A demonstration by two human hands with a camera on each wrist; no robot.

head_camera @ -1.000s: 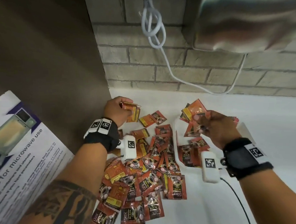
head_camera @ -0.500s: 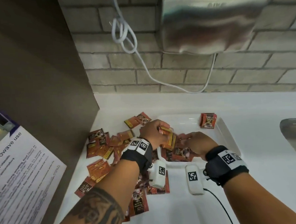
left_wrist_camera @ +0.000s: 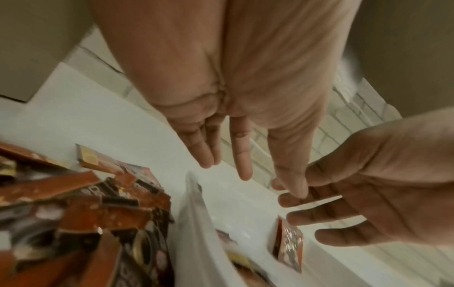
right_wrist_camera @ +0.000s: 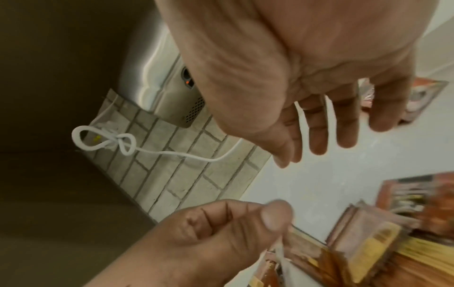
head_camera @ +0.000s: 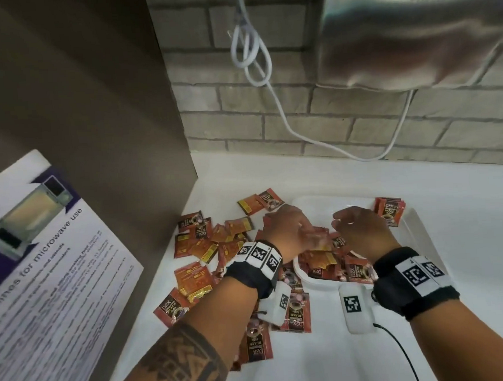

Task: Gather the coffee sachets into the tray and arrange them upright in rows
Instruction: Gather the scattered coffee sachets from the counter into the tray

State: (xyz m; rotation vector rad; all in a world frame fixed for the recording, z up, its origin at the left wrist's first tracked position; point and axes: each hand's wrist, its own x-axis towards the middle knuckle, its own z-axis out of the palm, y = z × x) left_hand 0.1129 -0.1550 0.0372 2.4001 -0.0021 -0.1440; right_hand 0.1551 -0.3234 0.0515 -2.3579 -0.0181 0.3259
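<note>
Red and orange coffee sachets (head_camera: 200, 245) lie scattered on the white counter left of a white tray (head_camera: 422, 239). A loose heap of sachets (head_camera: 321, 262) fills the tray's near-left part. A small stack of sachets (head_camera: 390, 212) stands in its far right corner. My left hand (head_camera: 293, 232) hovers over the tray's left rim, fingers (left_wrist_camera: 243, 170) straight and holding nothing. My right hand (head_camera: 360, 228) is beside it over the tray's middle, fingers (right_wrist_camera: 319, 139) spread and empty. In the left wrist view the stack (left_wrist_camera: 290, 246) stands below the right hand's fingertips.
A steel wall unit (head_camera: 411, 30) hangs on the brick wall above the tray, with a knotted white cord (head_camera: 252, 53) beside it. A brown panel (head_camera: 80, 112) and a microwave notice (head_camera: 44, 259) close off the left. A black cable (head_camera: 398, 348) trails from my right wrist.
Both hands carried bunches of sachets down into the tray and let go. The fingers have straightened, and the hands sit slightly apart over the tray.
</note>
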